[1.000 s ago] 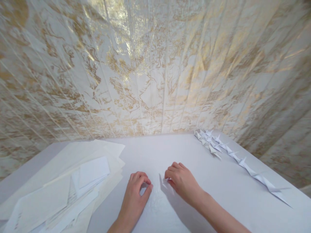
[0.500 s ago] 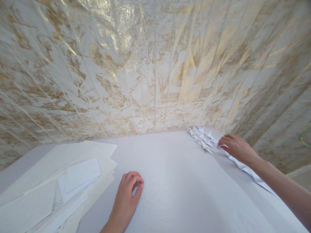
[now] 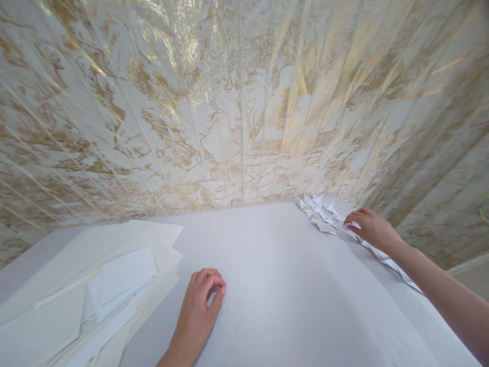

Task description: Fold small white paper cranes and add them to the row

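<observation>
My left hand (image 3: 200,306) rests on the white table (image 3: 282,306) near the front middle, fingers curled under with nothing visible in them. My right hand (image 3: 370,229) reaches to the far right, fingers closed on a small folded white paper piece at the row of folded paper pieces (image 3: 385,257). That row runs along the table's right edge. A cluster of similar folded pieces (image 3: 319,211) lies just left of the hand, near the back corner.
A loose stack of white and cream paper sheets (image 3: 95,285) covers the left side of the table. A wall with gold-veined white panels (image 3: 244,102) stands right behind the table.
My right hand left the table's middle, carried a small folded piece to the far right row, and now sits slightly lower against it. My left hand stayed put.
</observation>
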`<state>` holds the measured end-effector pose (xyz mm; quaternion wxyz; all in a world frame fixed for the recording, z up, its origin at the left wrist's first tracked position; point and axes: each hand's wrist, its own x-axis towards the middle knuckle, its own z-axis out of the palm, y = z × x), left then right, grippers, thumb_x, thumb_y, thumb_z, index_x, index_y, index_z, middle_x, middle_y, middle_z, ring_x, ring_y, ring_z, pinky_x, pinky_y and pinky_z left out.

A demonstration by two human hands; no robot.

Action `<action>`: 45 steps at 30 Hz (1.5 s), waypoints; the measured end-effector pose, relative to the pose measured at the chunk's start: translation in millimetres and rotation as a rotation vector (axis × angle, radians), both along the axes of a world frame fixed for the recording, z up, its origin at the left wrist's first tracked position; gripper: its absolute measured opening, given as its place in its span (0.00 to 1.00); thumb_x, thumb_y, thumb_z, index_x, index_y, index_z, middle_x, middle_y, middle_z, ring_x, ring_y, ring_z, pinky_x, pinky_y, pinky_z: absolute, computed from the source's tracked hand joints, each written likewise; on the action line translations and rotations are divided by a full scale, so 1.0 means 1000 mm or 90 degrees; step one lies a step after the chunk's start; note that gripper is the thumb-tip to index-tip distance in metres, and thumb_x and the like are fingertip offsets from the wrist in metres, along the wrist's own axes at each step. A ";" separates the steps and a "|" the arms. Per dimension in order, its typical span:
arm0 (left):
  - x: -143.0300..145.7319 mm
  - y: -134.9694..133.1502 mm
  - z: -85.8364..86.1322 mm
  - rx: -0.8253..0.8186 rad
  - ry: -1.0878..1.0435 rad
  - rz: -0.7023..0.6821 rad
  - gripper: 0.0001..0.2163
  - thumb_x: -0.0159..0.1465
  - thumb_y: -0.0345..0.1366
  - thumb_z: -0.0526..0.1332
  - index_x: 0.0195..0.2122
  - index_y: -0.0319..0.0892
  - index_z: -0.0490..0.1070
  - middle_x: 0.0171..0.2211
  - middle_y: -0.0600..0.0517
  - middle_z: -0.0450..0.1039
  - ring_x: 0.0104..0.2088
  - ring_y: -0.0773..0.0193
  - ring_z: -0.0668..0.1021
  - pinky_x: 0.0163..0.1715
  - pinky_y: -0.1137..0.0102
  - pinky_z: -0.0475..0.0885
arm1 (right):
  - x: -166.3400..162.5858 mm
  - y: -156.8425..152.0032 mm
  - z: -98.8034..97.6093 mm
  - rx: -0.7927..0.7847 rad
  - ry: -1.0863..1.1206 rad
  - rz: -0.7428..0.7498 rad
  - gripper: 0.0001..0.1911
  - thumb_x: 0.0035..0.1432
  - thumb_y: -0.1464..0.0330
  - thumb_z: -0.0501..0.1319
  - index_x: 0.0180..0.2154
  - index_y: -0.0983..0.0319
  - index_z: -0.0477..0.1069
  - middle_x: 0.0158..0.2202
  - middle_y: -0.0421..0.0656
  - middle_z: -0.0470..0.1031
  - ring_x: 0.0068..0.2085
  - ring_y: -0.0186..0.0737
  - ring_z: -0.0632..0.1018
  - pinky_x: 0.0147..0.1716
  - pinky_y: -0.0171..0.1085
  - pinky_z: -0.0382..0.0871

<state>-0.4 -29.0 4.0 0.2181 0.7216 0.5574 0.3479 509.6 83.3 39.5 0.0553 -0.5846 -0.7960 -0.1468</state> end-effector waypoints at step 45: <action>-0.001 0.000 -0.001 -0.015 -0.001 -0.020 0.07 0.65 0.35 0.54 0.31 0.45 0.69 0.37 0.49 0.72 0.43 0.53 0.71 0.44 0.57 0.68 | -0.056 0.008 -0.012 0.060 -0.119 0.122 0.07 0.56 0.76 0.61 0.32 0.62 0.78 0.41 0.49 0.77 0.45 0.50 0.71 0.44 0.43 0.61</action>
